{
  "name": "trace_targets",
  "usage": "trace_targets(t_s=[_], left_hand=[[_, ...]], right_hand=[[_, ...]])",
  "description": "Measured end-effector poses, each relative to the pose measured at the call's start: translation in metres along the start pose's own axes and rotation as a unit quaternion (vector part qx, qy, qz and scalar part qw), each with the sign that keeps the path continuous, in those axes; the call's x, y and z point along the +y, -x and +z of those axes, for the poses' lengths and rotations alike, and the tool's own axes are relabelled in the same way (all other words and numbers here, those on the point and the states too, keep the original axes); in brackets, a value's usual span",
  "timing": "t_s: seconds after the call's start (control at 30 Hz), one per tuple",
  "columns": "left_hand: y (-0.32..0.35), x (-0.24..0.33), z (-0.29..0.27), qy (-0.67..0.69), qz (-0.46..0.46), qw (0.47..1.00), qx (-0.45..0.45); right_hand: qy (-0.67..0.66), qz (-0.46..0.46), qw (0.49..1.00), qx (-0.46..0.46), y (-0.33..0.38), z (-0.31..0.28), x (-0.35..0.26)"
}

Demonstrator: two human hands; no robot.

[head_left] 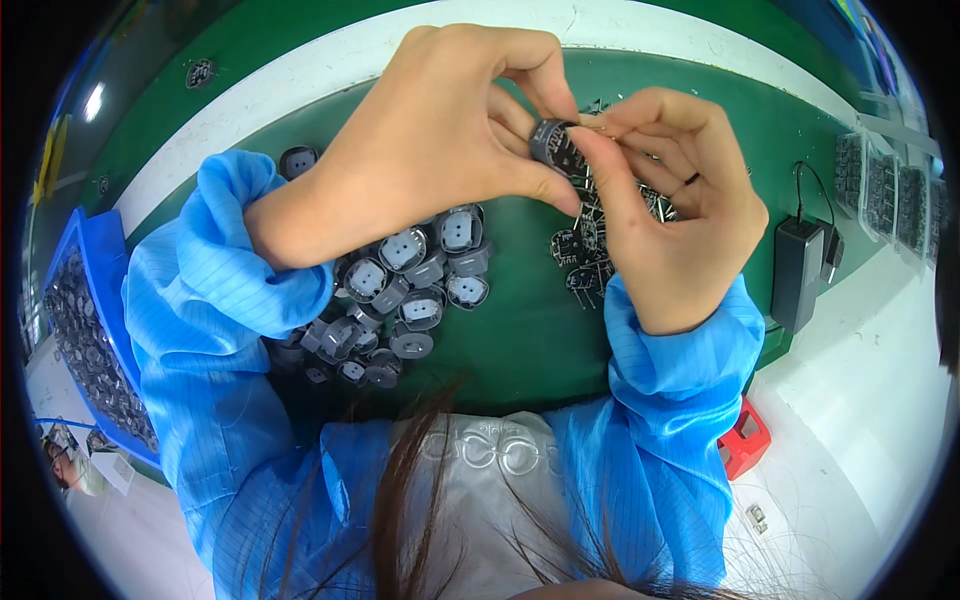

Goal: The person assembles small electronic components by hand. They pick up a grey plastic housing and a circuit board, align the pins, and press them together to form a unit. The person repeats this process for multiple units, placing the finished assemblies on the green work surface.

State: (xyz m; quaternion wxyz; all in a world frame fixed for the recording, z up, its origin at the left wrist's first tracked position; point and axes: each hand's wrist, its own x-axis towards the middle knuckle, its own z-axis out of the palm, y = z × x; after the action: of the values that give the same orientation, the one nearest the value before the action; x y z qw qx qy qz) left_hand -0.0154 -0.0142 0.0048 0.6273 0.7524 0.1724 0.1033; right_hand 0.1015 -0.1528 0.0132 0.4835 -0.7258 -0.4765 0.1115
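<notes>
Above the green mat, my left hand (pixel 430 130) grips a small round dark housing (pixel 546 143) between thumb and fingers. The housing is tilted, and a black circuit board with pale markings shows in its face. From the other side, my right hand (pixel 685 235) meets it, the thumb tip at its rim. Its thumb and index finger come together near thin pin-like bits; what exactly they pinch is too small to make out. Below and between the hands lies a pile of small black circuit boards with metal leads (pixel 590 235), partly covered by my right hand.
Several grey round housings with pale insides (pixel 403 250) are heaped below my left forearm. A blue bin (pixel 110 300) full of small dark parts stands at the left. On the right are a black power adapter (pixel 797 272), clear trays of parts (pixel 880 190) and a red stool (pixel 745 440).
</notes>
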Motion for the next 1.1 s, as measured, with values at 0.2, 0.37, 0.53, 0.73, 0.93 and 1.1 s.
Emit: trace_targets(t_s=[0.2,0.37,0.53,0.73,0.93,1.1], left_hand=[[-0.001,-0.006,-0.002,0.023,0.026,0.999,-0.016],[-0.005,-0.014,-0.013,0.13,-0.007,0.991,-0.032],[-0.008,-0.012,-0.02,0.108,0.001,0.993,-0.046],[-0.005,0.003,-0.026,0.107,0.027,0.993,-0.043],[0.002,0.002,-0.011,0.067,0.062,0.996,0.025],[-0.004,-0.006,-0.013,0.001,0.088,0.996,0.035]], right_hand=[[0.183,-0.153,0.971,0.032,0.001,0.007,0.006],[0.111,-0.128,0.986,0.008,-0.004,0.011,0.011],[-0.209,0.086,0.967,-0.115,0.006,0.016,0.023],[-0.239,0.094,0.96,-0.115,-0.001,0.005,0.006],[-0.185,0.09,0.976,-0.071,0.002,0.011,0.006],[-0.154,0.073,0.985,-0.031,0.0,0.019,0.021]])
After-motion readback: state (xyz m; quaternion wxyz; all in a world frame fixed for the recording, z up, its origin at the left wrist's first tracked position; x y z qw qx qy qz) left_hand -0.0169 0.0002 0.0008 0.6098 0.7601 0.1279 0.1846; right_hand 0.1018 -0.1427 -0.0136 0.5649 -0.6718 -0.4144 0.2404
